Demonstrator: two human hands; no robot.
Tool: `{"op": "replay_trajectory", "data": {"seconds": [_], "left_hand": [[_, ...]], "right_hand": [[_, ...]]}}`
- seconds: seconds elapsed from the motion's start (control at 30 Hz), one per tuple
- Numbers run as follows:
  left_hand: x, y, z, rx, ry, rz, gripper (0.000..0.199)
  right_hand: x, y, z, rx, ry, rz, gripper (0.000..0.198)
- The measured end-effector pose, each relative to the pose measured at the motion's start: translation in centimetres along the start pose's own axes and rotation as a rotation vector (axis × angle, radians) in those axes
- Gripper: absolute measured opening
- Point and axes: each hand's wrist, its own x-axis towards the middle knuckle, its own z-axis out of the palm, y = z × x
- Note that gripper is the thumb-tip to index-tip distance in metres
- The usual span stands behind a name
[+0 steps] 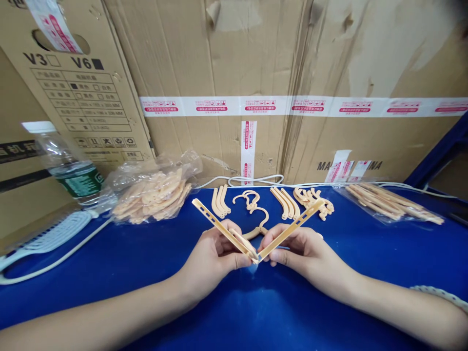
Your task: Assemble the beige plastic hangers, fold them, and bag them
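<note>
Works before tall cardboard boxes (204, 58), at a blue table (237, 312). Reaches in with both forearms (124, 309) from the lower corners, slanting inward toward the middle. Pinches with the left hand (215, 251), fingers curled and thumb nearly closed, a slotted beige strip (220, 226) plus a slimmer curved piece (239, 240). Pinches likewise with the right hand (302, 248), thumb pointing inward, a second strip (292, 228). Tilts both outward into a V, with lower ends close together. Faces, just beyond, small hook pieces (263, 214).
</note>
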Motion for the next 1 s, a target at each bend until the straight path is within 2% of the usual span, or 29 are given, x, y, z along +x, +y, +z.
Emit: {"op": "replay_trajectory", "data": {"seconds": [0.27,0.6,0.77,0.9,1.0], "left_hand": [[0.2,0.1,0.3,0.024,0.023,-0.009,0.035],[-0.1,0.5,0.6,-0.004,0.102,-0.045,0.033],[0.0,0.1,0.6,-0.035,0.076,-0.015,0.028],[0.1,-0.2,0.3,-0.039,0.117,-0.022,0.032],[0.1,-0.3,0.3,-0.029,0.098,-0.006,0.029]], "right_hand": [[-0.4,0.0,0.3,0.013,0.016,0.036,0.012],[-0.7,0.1,1.0,0.024,0.075,0.009,0.012],[-0.8,0.2,1.2,0.006,0.099,-0.019,0.014],[-1.1,0.5,1.3,-0.096,0.119,-0.067,0.013],[-1.3,0.7,1.4,-0.17,0.129,-0.094,0.012]]}}
